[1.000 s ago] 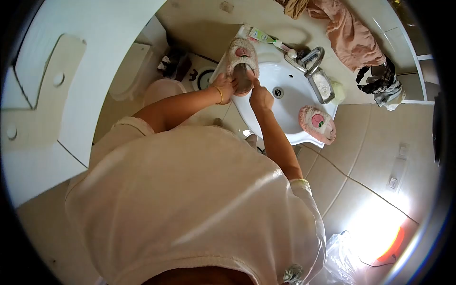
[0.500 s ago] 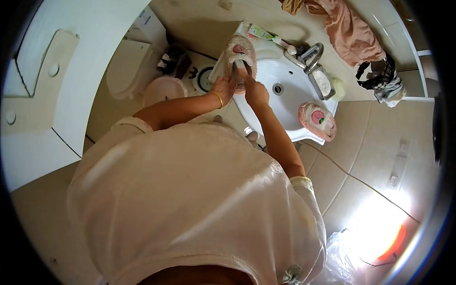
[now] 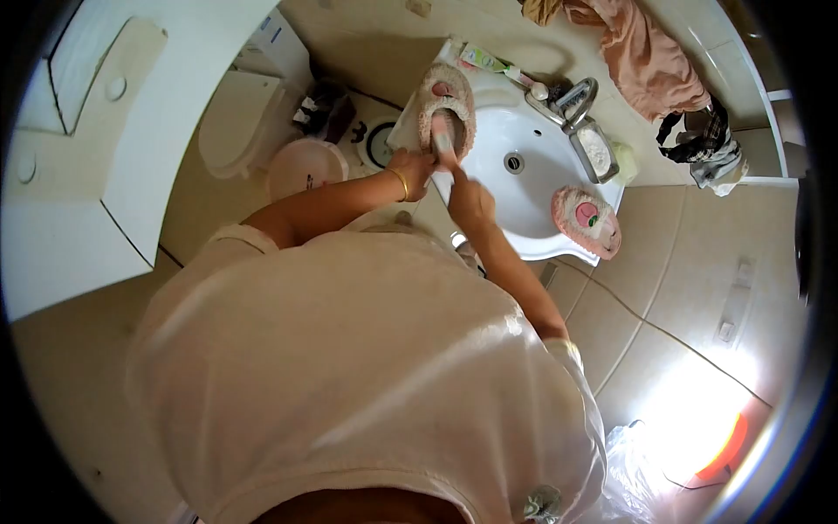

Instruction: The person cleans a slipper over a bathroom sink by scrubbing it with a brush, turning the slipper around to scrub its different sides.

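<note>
A fluffy pink-and-white slipper (image 3: pixel 458 87) lies at the left side of the washbasin (image 3: pixel 502 214), its opening toward me. My left hand (image 3: pixel 410 170) is closed on the slipper's heel edge. Inside the opening is a slim pale brush (image 3: pixel 443 144), partly hidden; its exact shape is hard to make out. My right hand (image 3: pixel 472 203) is closed round its near end. The matching slipper (image 3: pixel 587 222) rests on the basin's right rim, with a round pink patch on top.
A faucet (image 3: pixel 572 103) and a soap dish with white powder (image 3: pixel 594 150) sit at the basin's back. A green tube (image 3: pixel 483 58) lies beside them. Pink cloth (image 3: pixel 642 65) hangs at the upper right. A pink bucket (image 3: pixel 305 166) stands to the left, near the toilet (image 3: pixel 236 122).
My right hand has drawn back toward me with the brush, which now shows nearer the slipper's heel. My left hand stays at the heel; the other slipper has not moved.
</note>
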Tool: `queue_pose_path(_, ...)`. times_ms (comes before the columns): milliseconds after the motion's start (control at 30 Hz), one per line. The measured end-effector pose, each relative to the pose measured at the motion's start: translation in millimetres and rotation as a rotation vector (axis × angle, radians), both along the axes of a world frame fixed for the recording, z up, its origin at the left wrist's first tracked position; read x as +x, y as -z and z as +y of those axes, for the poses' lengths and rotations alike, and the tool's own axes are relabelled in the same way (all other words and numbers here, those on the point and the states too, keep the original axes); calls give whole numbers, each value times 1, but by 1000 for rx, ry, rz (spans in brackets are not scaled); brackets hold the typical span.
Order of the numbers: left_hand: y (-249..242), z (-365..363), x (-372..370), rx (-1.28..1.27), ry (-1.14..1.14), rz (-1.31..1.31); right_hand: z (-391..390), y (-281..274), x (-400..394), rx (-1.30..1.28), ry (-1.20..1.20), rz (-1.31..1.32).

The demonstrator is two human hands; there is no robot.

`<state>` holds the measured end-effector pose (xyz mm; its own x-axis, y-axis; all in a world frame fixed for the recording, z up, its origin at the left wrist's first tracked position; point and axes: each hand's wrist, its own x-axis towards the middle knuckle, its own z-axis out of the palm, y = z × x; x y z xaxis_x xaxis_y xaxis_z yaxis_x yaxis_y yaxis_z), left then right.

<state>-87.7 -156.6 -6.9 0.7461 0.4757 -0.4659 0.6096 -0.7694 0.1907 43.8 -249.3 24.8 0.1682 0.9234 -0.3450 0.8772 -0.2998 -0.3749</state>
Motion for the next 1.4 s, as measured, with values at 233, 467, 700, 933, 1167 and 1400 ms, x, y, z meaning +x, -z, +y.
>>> queue_pose_path(233, 8, 5, 1, 28, -18, -63, 47, 21, 19, 23, 75, -89)
queue_pose_path(467, 3, -2, -6, 107, -84, -170, -23, 9, -1, -36, -27, -123)
queue_pose_path(700, 6, -3, -8, 104, -81, -123, 31, 14, 14, -65, 25, -117)
queue_pose_path(933, 5, 5, -10, 71, -34, -146, -33, 15, -5, 55, 3, -197)
queue_pose_path(1167, 6, -1, -14, 95, -58, -146, 24, 17, 15, -2, 34, 24)
queue_pose_path(1400, 29, -6, -19, 132, -64, -334, 7, 18, -8, -53, 89, -2)
